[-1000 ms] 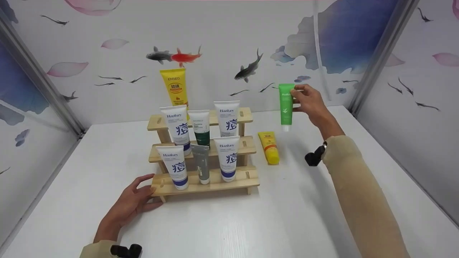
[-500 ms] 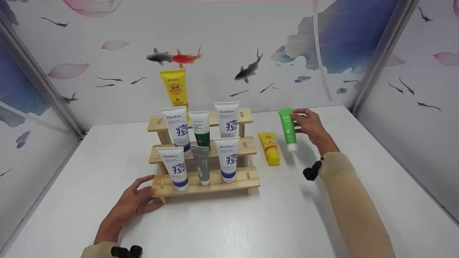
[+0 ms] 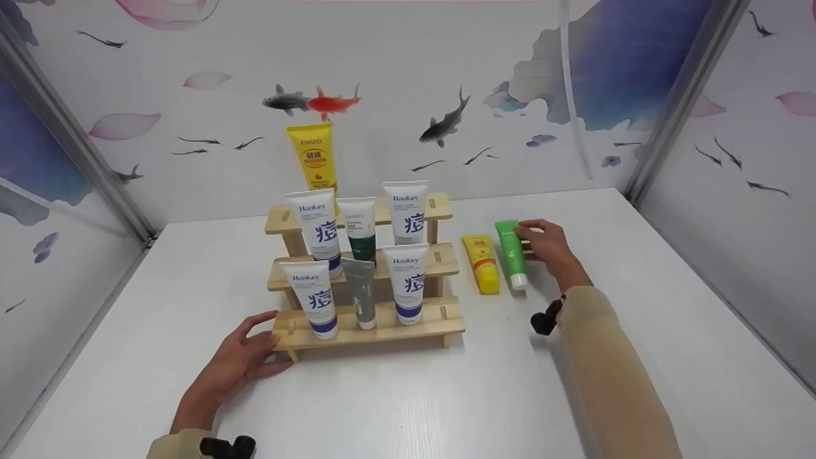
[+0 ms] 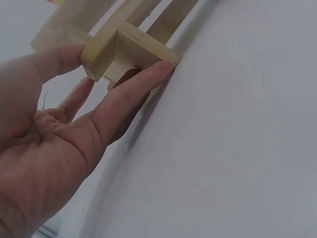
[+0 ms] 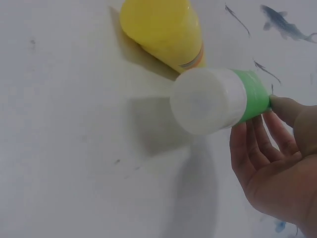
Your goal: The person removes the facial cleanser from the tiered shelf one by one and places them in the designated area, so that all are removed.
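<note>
The right hand (image 3: 549, 247) pinches a green tube (image 3: 511, 252) near its flat end, just right of a yellow tube (image 3: 481, 262) lying on the table. In the right wrist view the tube's white cap (image 5: 208, 101) faces the camera, with a shadow below it. The left hand (image 3: 239, 357) grips the lower left corner of a three-step wooden rack (image 3: 382, 330); the left wrist view shows its thumb and fingers (image 4: 129, 91) on the wood. Whether the green tube touches the table, I cannot tell.
Several tubes stand on the rack: white-and-blue ones (image 3: 408, 287), a grey one (image 3: 360, 296), a white-and-green one (image 3: 359, 229) and a tall yellow one (image 3: 315, 159) at the back. A patterned wall (image 3: 382, 51) rises behind the white table (image 3: 357, 408).
The right hand has lowered the green tube from above the table's back area to beside the lying yellow tube. The left hand has stayed on the rack.
</note>
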Demonstrator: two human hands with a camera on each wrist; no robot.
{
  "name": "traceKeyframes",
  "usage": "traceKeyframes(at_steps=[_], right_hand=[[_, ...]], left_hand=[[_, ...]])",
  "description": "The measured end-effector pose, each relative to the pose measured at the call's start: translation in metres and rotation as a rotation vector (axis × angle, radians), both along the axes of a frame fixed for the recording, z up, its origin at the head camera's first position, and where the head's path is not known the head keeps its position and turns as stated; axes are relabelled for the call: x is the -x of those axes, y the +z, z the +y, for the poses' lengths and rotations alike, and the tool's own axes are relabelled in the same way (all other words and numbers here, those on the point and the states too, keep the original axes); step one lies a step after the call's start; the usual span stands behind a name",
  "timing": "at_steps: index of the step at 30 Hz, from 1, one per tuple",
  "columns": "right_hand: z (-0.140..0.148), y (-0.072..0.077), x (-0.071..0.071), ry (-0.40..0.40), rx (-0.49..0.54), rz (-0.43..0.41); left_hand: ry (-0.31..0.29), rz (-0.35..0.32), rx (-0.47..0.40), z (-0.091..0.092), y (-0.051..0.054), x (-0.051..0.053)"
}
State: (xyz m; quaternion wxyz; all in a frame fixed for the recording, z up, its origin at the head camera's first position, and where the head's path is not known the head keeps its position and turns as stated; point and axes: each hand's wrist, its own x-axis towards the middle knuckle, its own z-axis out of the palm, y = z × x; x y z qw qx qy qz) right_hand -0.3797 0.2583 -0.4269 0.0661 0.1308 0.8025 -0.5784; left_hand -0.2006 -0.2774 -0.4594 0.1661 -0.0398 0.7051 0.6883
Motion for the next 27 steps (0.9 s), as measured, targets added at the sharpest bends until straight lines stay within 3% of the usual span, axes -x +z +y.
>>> traceKeyframes(at_steps=[21, 27], right_hand=[[-0.007, -0.016, 0.005, -0.063, -0.035, -0.078], [-0.004, -0.021, 0.009, -0.053, -0.075, -0.093]], left_hand=[[-0.017, -0.004, -0.029, -0.002, 0.001, -0.001], [-0.028, 0.011, -0.035, -0.003, -0.003, 0.000]])
